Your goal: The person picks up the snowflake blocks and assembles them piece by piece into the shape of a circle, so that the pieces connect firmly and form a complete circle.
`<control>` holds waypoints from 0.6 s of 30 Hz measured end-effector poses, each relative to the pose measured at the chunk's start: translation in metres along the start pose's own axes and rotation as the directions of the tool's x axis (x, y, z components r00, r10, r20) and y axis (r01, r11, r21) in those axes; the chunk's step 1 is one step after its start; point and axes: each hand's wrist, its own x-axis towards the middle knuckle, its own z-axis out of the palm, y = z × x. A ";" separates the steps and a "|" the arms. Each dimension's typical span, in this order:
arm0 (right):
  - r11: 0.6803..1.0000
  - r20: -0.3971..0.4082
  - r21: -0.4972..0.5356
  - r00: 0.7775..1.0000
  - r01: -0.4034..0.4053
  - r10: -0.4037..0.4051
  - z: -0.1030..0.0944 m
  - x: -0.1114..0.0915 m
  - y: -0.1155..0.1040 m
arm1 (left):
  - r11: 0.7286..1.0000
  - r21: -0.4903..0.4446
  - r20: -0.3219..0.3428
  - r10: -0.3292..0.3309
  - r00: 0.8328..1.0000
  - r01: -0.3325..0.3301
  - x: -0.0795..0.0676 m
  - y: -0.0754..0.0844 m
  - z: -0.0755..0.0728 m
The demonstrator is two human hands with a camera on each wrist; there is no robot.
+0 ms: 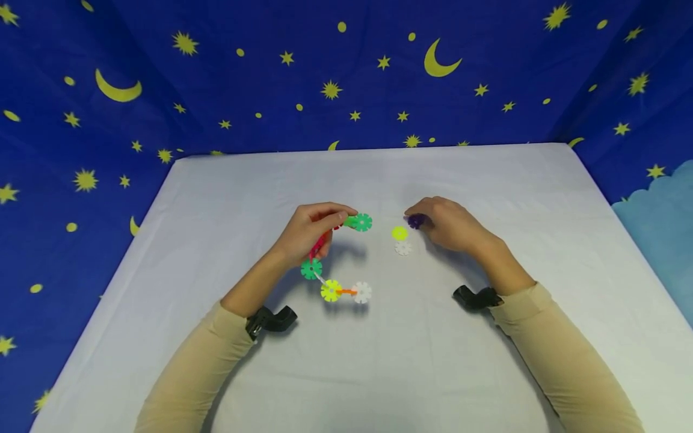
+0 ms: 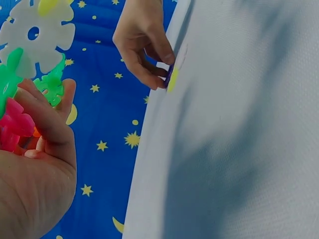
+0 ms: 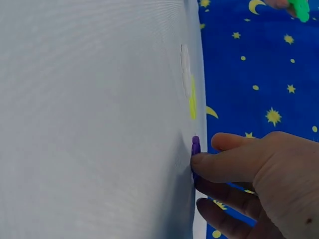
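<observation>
My left hand point(image 1: 305, 233) grips a curved chain of interlocking notched plastic discs above the table. A green disc point(image 1: 363, 222) sits at the chain's far end, past the fingertips. Pink pieces point(image 2: 15, 124) lie against the palm, partly hidden by the fingers. Below the hand hang another green disc point(image 1: 311, 269), a yellow disc point(image 1: 331, 291), an orange disc point(image 1: 346, 291) seen edge-on and a white disc point(image 1: 362, 293). Over to the right, my right hand point(image 1: 452, 224) pinches a purple notched disc point(image 3: 196, 145) between thumb and fingers, low at the tabletop.
Beside the purple disc, a loose yellow disc point(image 1: 399, 233) and a loose white disc point(image 1: 403, 248) lie flat on the white table point(image 1: 411, 361). Behind the table hangs a blue cloth point(image 1: 303, 72) with yellow stars and moons. Black wrist cameras point(image 1: 476, 297) sit at both cuffs.
</observation>
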 end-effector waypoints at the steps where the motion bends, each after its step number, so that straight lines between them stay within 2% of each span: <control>1: 1.000 -0.009 0.000 1.000 -0.011 0.011 -0.001 0.000 0.001 | 1.000 0.000 0.002 -0.001 1.000 0.001 0.000 -0.001 0.001; 6: 0.999 -0.019 0.017 0.999 -0.046 0.046 -0.003 -0.002 0.005 | 1.000 0.005 0.007 -0.005 1.000 0.005 0.001 -0.002 0.002; 18: 0.990 0.044 0.094 0.993 -0.110 0.106 -0.008 -0.003 0.010 | 1.000 0.001 -0.001 -0.016 1.000 0.016 -0.001 -0.001 -0.001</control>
